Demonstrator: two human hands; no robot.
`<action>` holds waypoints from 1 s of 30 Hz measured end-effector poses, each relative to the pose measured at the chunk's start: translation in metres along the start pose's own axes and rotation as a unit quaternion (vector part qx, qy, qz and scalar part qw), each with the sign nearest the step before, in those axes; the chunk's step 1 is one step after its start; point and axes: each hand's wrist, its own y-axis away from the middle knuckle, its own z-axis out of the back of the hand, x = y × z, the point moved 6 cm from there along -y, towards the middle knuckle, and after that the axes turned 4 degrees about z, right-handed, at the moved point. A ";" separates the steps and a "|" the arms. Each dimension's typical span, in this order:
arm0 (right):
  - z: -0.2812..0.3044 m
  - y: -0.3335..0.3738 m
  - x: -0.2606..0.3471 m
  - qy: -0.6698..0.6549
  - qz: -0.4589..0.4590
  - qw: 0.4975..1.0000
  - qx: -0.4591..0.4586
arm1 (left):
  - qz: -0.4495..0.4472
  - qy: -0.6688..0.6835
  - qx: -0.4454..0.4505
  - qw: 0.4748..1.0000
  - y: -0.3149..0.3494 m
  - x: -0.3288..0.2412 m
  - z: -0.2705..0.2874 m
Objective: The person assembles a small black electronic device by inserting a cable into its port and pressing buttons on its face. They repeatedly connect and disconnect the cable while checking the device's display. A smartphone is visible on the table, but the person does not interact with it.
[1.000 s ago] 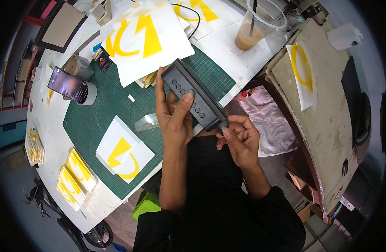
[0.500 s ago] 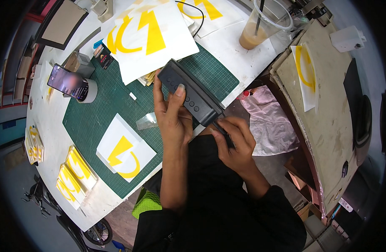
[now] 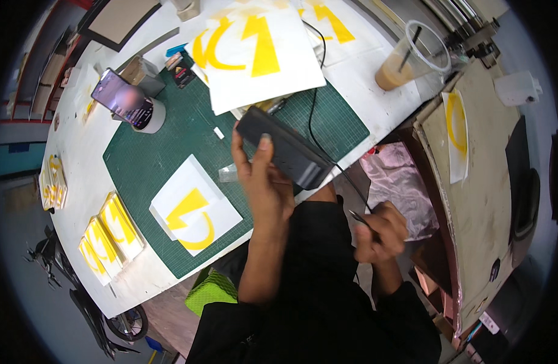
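My left hand (image 3: 267, 179) grips a black oblong device (image 3: 285, 148), its thumb laid across the top face, which has faint round marks blurred by motion. The device is held tilted above the table's near edge. Off to the right and lower, my right hand (image 3: 382, 233) has its fingers closed around a thin black cable (image 3: 350, 179). A short pointed end (image 3: 357, 216) sticks out by its fingertips; its exact kind is too blurred to tell. The cable comes from the far papers, passes the device's right end and reaches my right hand.
A green cutting mat (image 3: 188, 133) covers much of the white table. On it lie white sheets (image 3: 224, 203) with yellow marks; stacks (image 3: 112, 227) sit left. A phone (image 3: 124, 100) leans on a white holder. A plastic cup (image 3: 391, 73) with a straw stands far right, near a beige surface (image 3: 446, 224).
My right hand has moved right and down, away from the device's end, drawing the cable out with it. The device has shifted slightly right in my left hand as the whole view shifted.
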 end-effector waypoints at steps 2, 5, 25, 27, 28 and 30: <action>0.007 -0.001 -0.006 0.004 -0.003 1.000 -0.027 | -0.018 -0.014 0.005 1.000 0.006 -0.010 0.000; -0.007 -0.020 -0.030 0.085 -0.028 0.995 -0.041 | -0.007 0.014 0.012 1.000 0.026 -0.022 -0.006; -0.083 -0.036 -0.117 0.236 -0.125 0.962 -0.061 | 0.173 0.362 0.004 0.916 0.044 -0.025 0.044; -0.085 -0.037 -0.116 0.252 -0.123 0.958 -0.055 | 0.175 0.363 -0.005 0.915 0.042 -0.024 0.044; -0.085 -0.037 -0.117 0.255 -0.127 0.957 -0.055 | 0.179 0.364 -0.010 0.914 0.042 -0.023 0.044; -0.085 -0.036 -0.117 0.259 -0.126 0.956 -0.053 | 0.179 0.357 -0.021 0.916 0.042 -0.022 0.043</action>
